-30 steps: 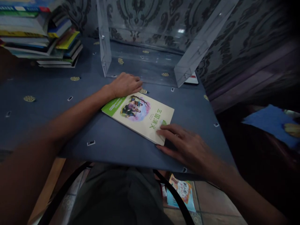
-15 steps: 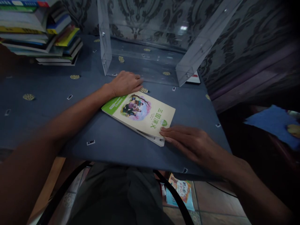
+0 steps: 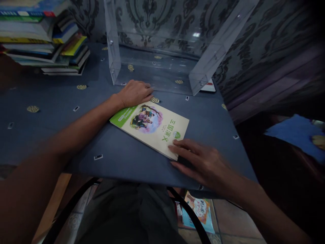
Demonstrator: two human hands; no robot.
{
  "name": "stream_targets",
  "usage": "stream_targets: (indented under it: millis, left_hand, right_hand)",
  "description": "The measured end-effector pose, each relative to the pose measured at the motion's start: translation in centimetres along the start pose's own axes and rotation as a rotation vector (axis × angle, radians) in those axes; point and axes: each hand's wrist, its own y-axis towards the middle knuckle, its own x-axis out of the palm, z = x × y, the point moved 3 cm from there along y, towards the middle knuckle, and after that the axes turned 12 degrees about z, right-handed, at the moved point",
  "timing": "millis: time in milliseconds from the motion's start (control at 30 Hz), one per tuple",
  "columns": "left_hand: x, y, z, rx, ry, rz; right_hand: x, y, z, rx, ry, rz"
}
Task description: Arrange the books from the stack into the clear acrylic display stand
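A paperback book (image 3: 149, 127) with a cream and green cover lies closed and slanted on the table. Its cover carries a picture of several figures and green Chinese characters. My left hand (image 3: 135, 93) rests palm down at the book's far left edge, its fingers stretched to the right and not gripping. My right hand (image 3: 200, 161) is at the book's near right corner, with its fingers apart. Two of those fingertips lie on the cover, while a lower finger sits just off the corner over the tablecloth.
A tall stack of books (image 3: 43, 44) stands at the back left. Behind the book is a clear acrylic stand (image 3: 115, 64), with a flat white item (image 3: 209, 86) beside it. The blue tablecloth (image 3: 132, 166) ends near my lap. A colourful packet (image 3: 199, 213) lies on the floor.
The book's cover, slightly lifted at the near right corner before, now lies flat. My right hand's fingers have spread apart and rest on the cover. My left hand stays in place.
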Motion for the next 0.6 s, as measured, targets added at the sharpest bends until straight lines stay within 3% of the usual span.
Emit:
stream_targets:
  millis: [100, 333, 500, 600]
  left_hand:
    - [-0.3, 0.0, 0.2, -0.004, 0.039, -0.029]
    - [-1.7, -1.2, 0.7, -0.006, 0.131, -0.092]
    - [-3.9, -3.5, 2.1, -0.13, 0.113, -0.246]
    - [-5.4, -5.0, 3.8, -0.235, -0.065, -0.296]
  right_hand:
    - [0.3, 0.1, -0.4, -0.046, -0.092, -0.006]
    - [-1.1, 0.2, 0.8, -0.004, -0.222, -0.071]
    - [-1.6, -0.2, 3.7, 0.056, -0.302, 0.075]
    - [-1.1, 0.4, 5.6, 0.085, -0.352, 0.146]
